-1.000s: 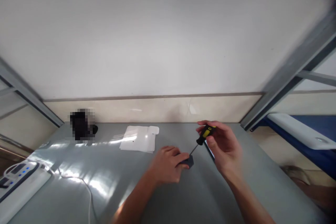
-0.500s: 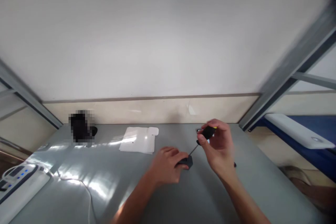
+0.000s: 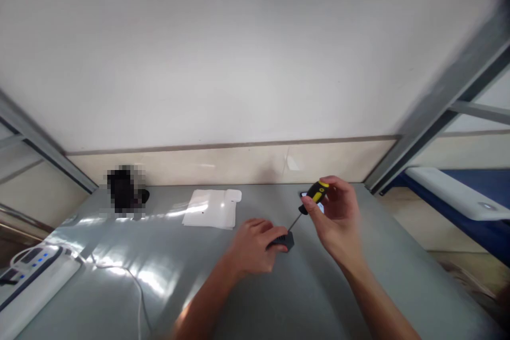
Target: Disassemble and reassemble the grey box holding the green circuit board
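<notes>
On the grey table (image 3: 191,276), my left hand (image 3: 257,247) is closed on a small dark block (image 3: 287,243), its thumb and fingers on either side. The black-and-yellow handle of a screwdriver (image 3: 316,195) is between the thumb and fingers of my right hand (image 3: 338,218). Its metal shaft slants down to the left, and the tip meets the top of the block, partly beside my left fingertips. Behind the screwdriver and my right hand lies a flat object with a bright surface (image 3: 321,206), mostly covered.
White sheets (image 3: 210,209) lie near the wall, left of my hands. A pixelated black object (image 3: 122,189) stands at the back left. A white power strip (image 3: 43,281) and a cable (image 3: 137,287) are at the left. A white case (image 3: 454,194) rests on a blue surface at right.
My right hand has turned on the screwdriver handle, and more of its yellow side now shows. My left hand keeps its hold on the dark block. The view has shifted slightly.
</notes>
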Tool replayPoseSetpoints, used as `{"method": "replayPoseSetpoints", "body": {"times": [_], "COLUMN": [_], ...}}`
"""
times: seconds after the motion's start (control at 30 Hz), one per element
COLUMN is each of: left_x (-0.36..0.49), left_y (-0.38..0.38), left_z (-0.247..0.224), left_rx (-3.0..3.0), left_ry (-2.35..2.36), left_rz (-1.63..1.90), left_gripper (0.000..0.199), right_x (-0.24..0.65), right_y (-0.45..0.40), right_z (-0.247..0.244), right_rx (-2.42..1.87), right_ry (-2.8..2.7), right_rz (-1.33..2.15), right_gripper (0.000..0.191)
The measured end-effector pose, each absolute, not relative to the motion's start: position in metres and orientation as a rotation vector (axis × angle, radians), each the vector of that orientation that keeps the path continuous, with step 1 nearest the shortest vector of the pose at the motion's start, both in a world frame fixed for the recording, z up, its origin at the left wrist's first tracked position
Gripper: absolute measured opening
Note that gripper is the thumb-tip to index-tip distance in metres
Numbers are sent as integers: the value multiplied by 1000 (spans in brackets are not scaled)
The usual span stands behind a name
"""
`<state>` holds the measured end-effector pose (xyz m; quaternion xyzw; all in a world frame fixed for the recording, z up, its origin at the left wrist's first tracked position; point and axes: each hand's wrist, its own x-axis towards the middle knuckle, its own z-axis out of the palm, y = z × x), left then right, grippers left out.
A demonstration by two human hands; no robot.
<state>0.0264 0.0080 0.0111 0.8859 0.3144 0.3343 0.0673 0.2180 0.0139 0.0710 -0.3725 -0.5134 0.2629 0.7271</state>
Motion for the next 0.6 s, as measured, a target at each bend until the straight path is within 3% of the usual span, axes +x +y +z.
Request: {"method": "replayPoseSetpoints", "body": {"times": [0.3,0.47,0.6], "left_x": [26,27,27], "left_y": [9,10,10], "left_z": [7,5,3], "left_rx": [2682,2669,2666], "left_ry": [969,962,954], "left_rz": [931,980,1021], "left_gripper": [18,17,17], "right_x": [228,219,224], "right_y": [12,15,14], "right_z": [69,74,78], "right_rx": [-649,-767,-787], "right_ry": [-1186,-1081,-1120], "right_rz": [843,675,710], "right_gripper": [21,40,34]}}
